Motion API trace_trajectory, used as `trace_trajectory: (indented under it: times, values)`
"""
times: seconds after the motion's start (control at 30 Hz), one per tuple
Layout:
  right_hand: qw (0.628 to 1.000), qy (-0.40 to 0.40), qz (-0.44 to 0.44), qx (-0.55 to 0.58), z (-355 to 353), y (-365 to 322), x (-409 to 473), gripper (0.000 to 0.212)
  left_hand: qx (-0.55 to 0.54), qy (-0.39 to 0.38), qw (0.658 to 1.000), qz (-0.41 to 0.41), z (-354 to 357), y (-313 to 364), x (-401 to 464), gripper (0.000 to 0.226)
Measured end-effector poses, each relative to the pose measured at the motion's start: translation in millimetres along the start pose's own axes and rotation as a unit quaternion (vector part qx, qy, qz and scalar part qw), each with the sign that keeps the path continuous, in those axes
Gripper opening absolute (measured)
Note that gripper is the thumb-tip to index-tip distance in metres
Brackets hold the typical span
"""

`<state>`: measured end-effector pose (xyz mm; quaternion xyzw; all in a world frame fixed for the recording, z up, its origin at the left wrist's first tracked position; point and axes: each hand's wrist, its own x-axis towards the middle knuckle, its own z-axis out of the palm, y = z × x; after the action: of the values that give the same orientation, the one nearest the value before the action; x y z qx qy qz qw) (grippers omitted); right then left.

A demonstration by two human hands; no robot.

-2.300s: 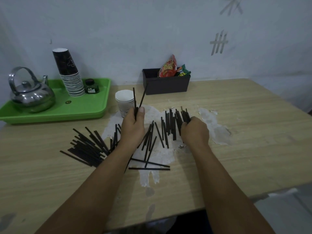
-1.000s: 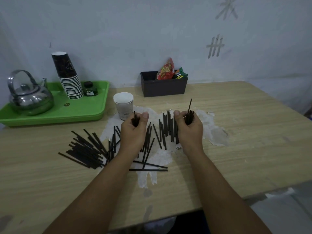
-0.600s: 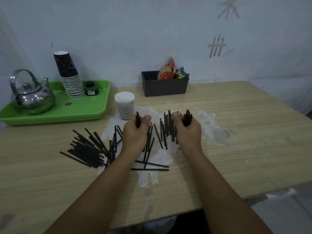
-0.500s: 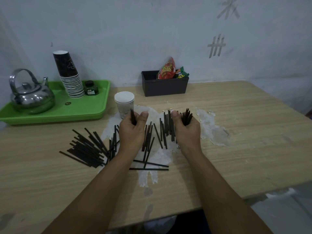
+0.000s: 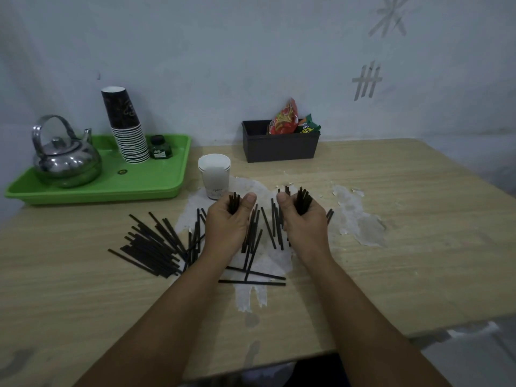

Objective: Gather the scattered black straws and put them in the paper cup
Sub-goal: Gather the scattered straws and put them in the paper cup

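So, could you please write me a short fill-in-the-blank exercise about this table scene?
1. Each hand, left hand and right hand, grips a bundle of black ____.
2. The white paper cup stands nearest the ____ hand.
3. The metal kettle sits on a ____ tray.
4. The snack packets stand in a dark ____.

Missing words: straws; left; green; box

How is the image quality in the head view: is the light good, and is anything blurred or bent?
Head view: dim, flat light with soft shadows; wide-angle lens curves the table edges; highlights glint on the kettle; the straws in the left hand and right hand stay fairly sharp.
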<state>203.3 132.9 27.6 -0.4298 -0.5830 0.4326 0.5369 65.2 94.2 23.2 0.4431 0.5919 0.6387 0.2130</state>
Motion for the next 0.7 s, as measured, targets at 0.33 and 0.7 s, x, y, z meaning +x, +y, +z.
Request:
trace_trajectory:
  times: [0.33,0.7]
  values:
    - [0.996,0.001,0.0,-0.085,13.3,-5.2,18.9,0.042,-0.105,0.053,0.989,-0.088,-9.3,-1.4,18.6,0.039]
    - [0.992,-0.023,0.044,-0.116,99.3,-21.6,81.0,0.031,-0.223,0.195,0.954,-0.048,-50.6,26.0,75.6,0.047]
